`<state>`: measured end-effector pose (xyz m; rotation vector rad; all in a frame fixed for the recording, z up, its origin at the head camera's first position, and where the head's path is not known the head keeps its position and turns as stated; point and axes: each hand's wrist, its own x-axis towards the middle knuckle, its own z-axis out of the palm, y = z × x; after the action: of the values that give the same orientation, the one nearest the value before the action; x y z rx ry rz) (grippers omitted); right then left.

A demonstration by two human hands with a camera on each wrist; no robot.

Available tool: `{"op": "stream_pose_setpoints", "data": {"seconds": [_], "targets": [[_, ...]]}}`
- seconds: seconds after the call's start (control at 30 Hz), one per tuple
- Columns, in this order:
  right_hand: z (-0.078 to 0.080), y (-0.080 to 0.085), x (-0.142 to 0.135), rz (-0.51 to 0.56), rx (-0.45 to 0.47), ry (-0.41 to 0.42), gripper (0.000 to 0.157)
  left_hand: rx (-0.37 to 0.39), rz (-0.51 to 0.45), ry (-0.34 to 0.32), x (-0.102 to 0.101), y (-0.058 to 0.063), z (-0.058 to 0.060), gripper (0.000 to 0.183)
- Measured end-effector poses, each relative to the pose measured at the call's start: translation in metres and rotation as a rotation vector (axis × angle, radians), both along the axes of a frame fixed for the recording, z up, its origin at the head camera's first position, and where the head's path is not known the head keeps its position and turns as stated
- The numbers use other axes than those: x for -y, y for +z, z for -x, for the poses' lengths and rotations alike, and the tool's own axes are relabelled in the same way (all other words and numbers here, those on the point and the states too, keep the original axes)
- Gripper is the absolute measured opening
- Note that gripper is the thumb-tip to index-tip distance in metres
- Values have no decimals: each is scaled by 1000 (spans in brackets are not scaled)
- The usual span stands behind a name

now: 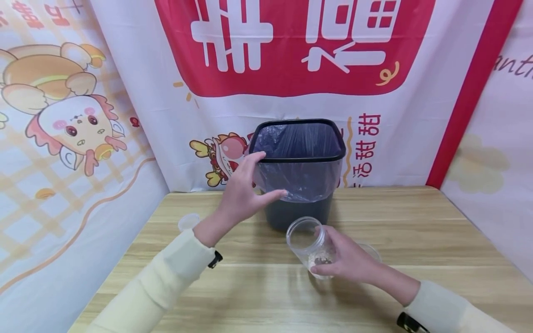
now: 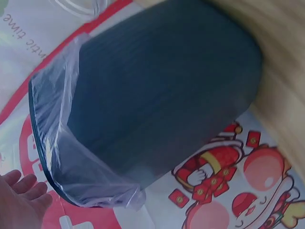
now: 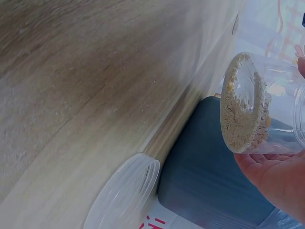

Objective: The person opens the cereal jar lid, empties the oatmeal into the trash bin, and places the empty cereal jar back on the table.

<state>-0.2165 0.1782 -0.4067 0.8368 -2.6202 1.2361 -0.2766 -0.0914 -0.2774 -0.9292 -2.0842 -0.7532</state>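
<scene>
My right hand (image 1: 347,256) grips a clear plastic jar (image 1: 303,238), tilted with its open mouth toward the bin. Pale, oat-like flakes (image 3: 240,117) lie in the bottom of the jar, with a few yellow bits among them. A dark bin (image 1: 297,212) with a black rim and a clear plastic liner (image 1: 308,178) stands just beyond the jar. My left hand (image 1: 243,189) is at the left side of the bin, fingertips right at the rim and thumb spread out in front of the liner. The left wrist view shows its fingers (image 2: 31,191) beside the rim.
A small clear lid (image 1: 189,222) lies on the wooden table (image 1: 200,296) at the left. Behind my right hand sits another clear round plastic piece (image 1: 370,252), also near the bin in the right wrist view. Printed cloth (image 1: 137,55) hangs around the table.
</scene>
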Motion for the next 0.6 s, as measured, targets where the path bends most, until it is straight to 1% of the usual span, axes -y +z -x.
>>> {"op": "stream_pose_setpoints", "data": {"seconds": [0.13, 0.3, 0.47, 0.6], "targets": [[0, 1, -2, -12, -8, -12, 80, -2, 37, 21, -2, 7, 12, 85], [-1, 3, -4, -23, -32, -19, 78, 4, 48, 39, -2, 13, 26, 74], [-1, 7, -5, -32, -32, -30, 75, 25, 57, 52, -1, 14, 38, 66], [-2, 9, -7, -38, -32, -40, 76, 37, 59, 51, 0, 14, 46, 61]]}}
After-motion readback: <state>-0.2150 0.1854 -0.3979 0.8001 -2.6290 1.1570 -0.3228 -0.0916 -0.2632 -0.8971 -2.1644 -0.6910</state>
